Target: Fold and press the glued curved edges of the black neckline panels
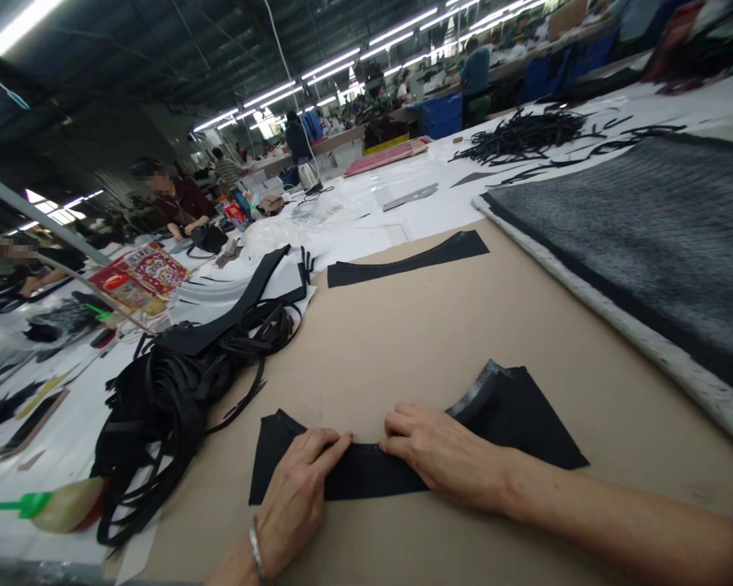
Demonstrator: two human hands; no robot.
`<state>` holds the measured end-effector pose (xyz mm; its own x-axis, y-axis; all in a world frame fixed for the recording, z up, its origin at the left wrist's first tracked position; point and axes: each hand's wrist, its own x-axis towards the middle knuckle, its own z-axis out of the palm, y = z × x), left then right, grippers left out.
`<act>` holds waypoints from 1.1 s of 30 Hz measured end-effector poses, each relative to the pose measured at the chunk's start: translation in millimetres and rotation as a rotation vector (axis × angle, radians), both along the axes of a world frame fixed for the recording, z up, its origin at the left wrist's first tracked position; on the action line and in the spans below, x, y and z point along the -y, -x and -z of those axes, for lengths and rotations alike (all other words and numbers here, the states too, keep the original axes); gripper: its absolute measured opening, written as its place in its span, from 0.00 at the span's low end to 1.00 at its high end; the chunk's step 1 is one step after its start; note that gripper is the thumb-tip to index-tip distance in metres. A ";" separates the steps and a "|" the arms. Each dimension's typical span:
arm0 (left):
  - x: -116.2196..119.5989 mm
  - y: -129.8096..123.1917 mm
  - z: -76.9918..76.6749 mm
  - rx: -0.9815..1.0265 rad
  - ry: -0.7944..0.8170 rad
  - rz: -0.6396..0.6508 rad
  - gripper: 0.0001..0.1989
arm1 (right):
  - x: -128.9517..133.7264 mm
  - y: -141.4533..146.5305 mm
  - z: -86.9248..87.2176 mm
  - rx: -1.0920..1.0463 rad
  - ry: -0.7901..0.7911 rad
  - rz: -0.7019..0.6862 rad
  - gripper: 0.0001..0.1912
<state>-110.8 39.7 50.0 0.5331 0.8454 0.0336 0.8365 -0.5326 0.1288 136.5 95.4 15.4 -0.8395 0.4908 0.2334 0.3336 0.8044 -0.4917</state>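
Observation:
A black curved panel (528, 419), leather-like or fabric, lies flat on a brown board just in front of me. My left hand (294, 482), with a bangle at the wrist, has its fingers closed on the panel's inner curved edge, left of its middle. A short way to the right, my right hand (443, 452) pinches the same edge, thumb and fingers together. The edge looks folded over between and beside the hands; a greyish, shiny strip shows along its right part. My fingers hide some of the fold. Farther back on the board rests a similar black panel (406, 262).
Left of the board (403, 342) lies a heap of black strips (177, 391), near a green-tipped squeeze bottle (67, 505). A thick grey-black sheet (641, 236) covers the right side. More black strips (525, 134) lie behind. A co-worker (180, 199) works at the far left.

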 end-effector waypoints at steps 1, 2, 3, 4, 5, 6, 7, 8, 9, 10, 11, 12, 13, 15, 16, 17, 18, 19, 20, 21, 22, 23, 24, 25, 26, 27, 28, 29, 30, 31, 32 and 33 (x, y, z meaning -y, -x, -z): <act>0.2 -5.0 2.0 0.018 -0.003 -0.009 0.26 | 0.6 -0.1 0.2 0.005 -0.018 -0.003 0.10; 1.2 -10.0 4.7 0.026 -0.006 -0.011 0.26 | 1.2 -0.1 0.0 0.010 -0.035 -0.002 0.10; 2.9 -14.9 8.0 0.025 -0.009 -0.004 0.25 | 1.8 0.0 -0.5 0.017 -0.049 0.001 0.10; 5.4 -19.2 11.9 0.015 -0.016 0.010 0.25 | 2.4 0.2 -1.1 0.024 -0.061 0.006 0.10; 8.8 -22.8 15.9 0.000 -0.043 0.022 0.26 | 2.9 0.5 -1.7 0.031 -0.072 0.009 0.09; 12.7 -25.5 19.9 -0.020 -0.091 0.030 0.26 | 3.3 0.7 -2.0 0.040 -0.081 0.011 0.09; 16.9 -27.2 23.4 -0.043 -0.155 0.034 0.27 | 3.6 0.9 -2.2 0.050 -0.089 0.009 0.09; 20.9 -28.0 26.0 -0.070 -0.225 0.041 0.27 | 3.8 1.0 -2.2 0.058 -0.095 0.005 0.08; 24.3 -27.8 27.4 -0.100 -0.287 0.048 0.27 | 3.8 0.9 -2.4 0.065 -0.098 0.001 0.08; 26.7 -26.9 27.5 -0.135 -0.330 0.057 0.27 | 3.6 0.6 -2.9 0.068 -0.092 -0.002 0.08; 28.1 -25.2 26.2 -0.173 -0.346 0.071 0.27 | 3.2 0.1 -3.9 0.064 -0.074 0.000 0.08; 28.3 -22.9 23.6 -0.208 -0.340 0.090 0.27 | 2.4 -0.7 -5.6 0.054 -0.046 0.006 0.09; 27.5 -20.0 19.9 -0.236 -0.324 0.112 0.27 | 1.4 -1.7 -8.2 0.039 -0.011 0.016 0.09; 24.4 -12.9 11.4 -0.256 -0.279 0.144 0.25 | -1.6 -3.9 -15.3 0.016 0.061 0.040 0.09; 22.6 -9.3 7.5 -0.247 -0.253 0.148 0.24 | -3.4 -4.9 -19.2 0.017 0.090 0.050 0.10; 20.8 -6.4 4.5 -0.223 -0.226 0.140 0.23 | -5.0 -5.7 -23.1 0.028 0.113 0.053 0.13; 19.3 -4.7 2.5 -0.183 -0.204 0.121 0.22 | -6.4 -6.2 -26.4 0.047 0.128 0.050 0.16; 17.9 -4.9 1.7 -0.129 -0.191 0.086 0.21 | -7.3 -6.4 -29.0 0.069 0.138 0.044 0.18; 16.6 -7.2 2.0 -0.063 -0.185 0.039 0.19 | -7.7 -6.4 -30.9 0.091 0.143 0.035 0.18; 15.3 -12.0 3.1 0.006 -0.179 -0.022 0.18 | -7.7 -6.0 -32.0 0.112 0.145 0.029 0.17; 14.0 -19.0 4.7 0.072 -0.163 -0.095 0.17 | -7.1 -5.6 -32.4 0.129 0.144 0.027 0.16; 12.5 -27.7 6.3 0.130 -0.128 -0.168 0.16 | -6.4 -5.0 -32.4 0.141 0.141 0.031 0.14; 10.9 -37.5 7.6 0.175 -0.068 -0.228 0.15 | -5.6 -4.5 -32.2 0.151 0.139 0.038 0.13; 9.0 -47.6 8.3 0.211 0.011 -0.272 0.15 | -4.9 -4.2 -31.9 0.161 0.136 0.048 0.12; 6.9 -57.1 8.3 0.240 0.093 -0.298 0.15 | -4.6 -4.2 -31.6 0.170 0.136 0.057 0.11; 4.7 -65.5 7.6 0.265 0.166 -0.313 0.15 | -4.6 -4.7 -31.3 0.180 0.137 0.066 0.11; 2.5 -72.5 6.2 0.286 0.224 -0.321 0.15 | -5.0 -5.7 -31.0 0.190 0.142 0.069 0.10; 0.4 -77.8 4.4 0.302 0.268 -0.327 0.16 | -5.8 -7.1 -30.6 0.199 0.148 0.068 0.09; -1.4 -81.7 2.3 0.313 0.298 -0.335 0.16 | -6.8 -8.9 -29.9 0.204 0.154 0.063 0.08; -2.8 -84.6 0.0 0.320 0.320 -0.343 0.17 | -7.8 -11.0 -28.7 0.203 0.161 0.055 0.08; -3.9 -86.6 -2.1 0.322 0.337 -0.347 0.17 | -8.8 -13.2 -27.1 0.194 0.171 0.050 0.07; -4.6 -88.3 -4.1 0.320 0.349 -0.350 0.17 | -9.7 -15.4 -25.1 0.181 0.182 0.048 0.07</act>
<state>-22.6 44.2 54.1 0.2292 0.9593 -0.1648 0.8456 -0.1124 0.5219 151.9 105.1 40.5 -0.8340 0.5516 -0.0146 0.4653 0.6889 -0.5558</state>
